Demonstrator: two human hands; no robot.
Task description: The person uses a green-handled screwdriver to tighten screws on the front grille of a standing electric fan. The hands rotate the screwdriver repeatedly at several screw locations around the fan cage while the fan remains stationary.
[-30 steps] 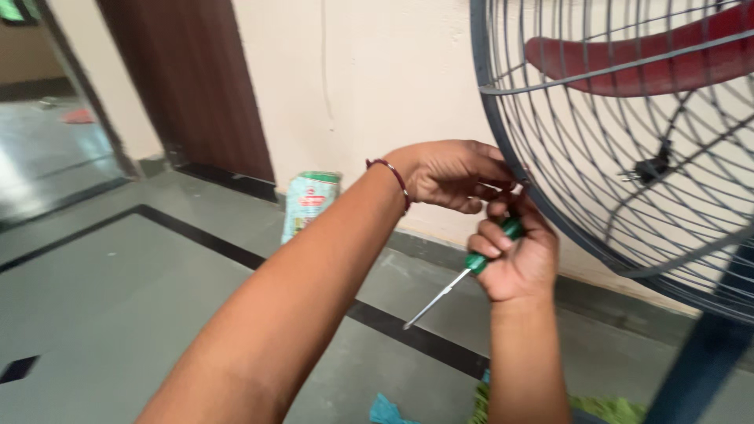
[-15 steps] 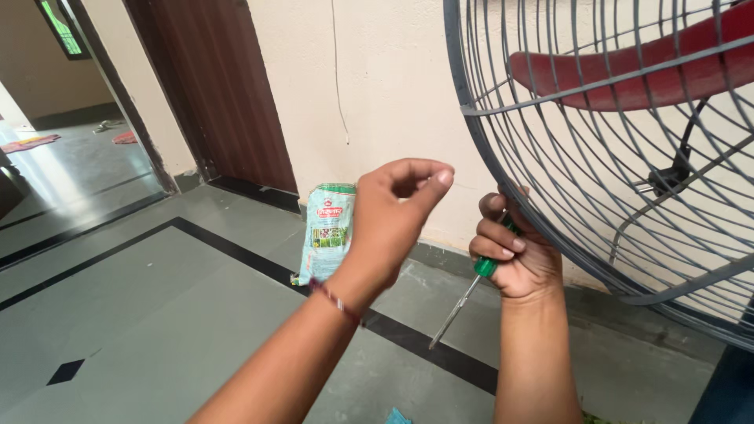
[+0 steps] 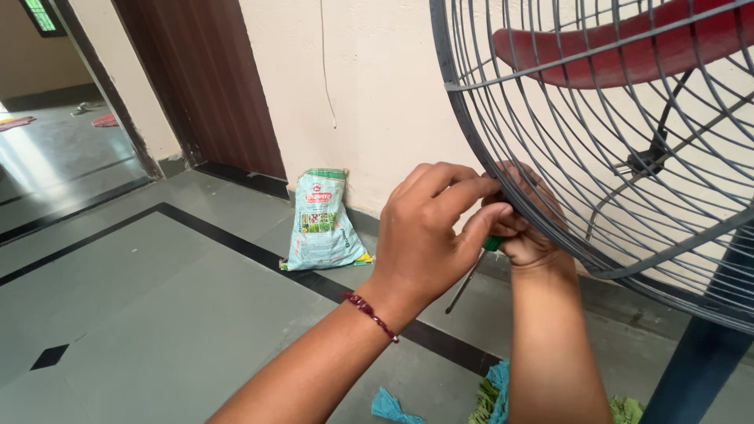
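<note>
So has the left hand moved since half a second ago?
Yes. The left hand has gone back to the fan guard rim, fingers meeting the right hand there.

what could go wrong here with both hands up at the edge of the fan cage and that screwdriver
1. The right hand holds the green-handled screwdriver tip down while also working at the fan guard; it could slip and fall.
2. The left hand pinches at the wire rim; fingers might get nipped between wires.

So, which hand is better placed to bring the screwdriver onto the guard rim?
Probably right: the right hand grips the green screwdriver beside the guard rim; the left hand pinches it.
</note>
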